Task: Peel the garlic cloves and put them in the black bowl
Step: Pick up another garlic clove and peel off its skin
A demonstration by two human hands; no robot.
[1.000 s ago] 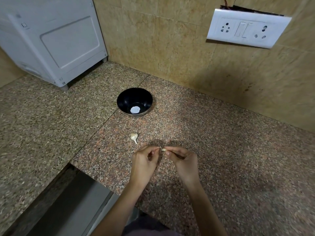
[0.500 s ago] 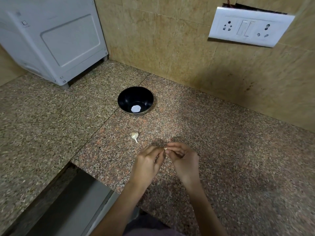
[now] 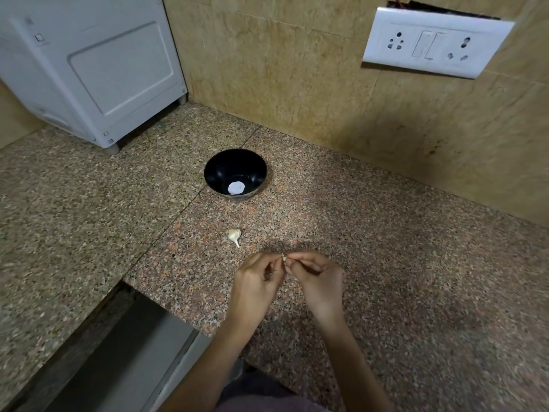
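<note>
From the left hand and right hand, which pinch a small clove between them, open desk runs to the black bowl. A loose garlic clove lies just left of that line. The bowl stands apart from the tiled wall and well apart from the white appliance at back left. At near left the desk drops into a gap.

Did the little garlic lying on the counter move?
No. The loose garlic clove stays put, the same gap in front of the black bowl.
</note>
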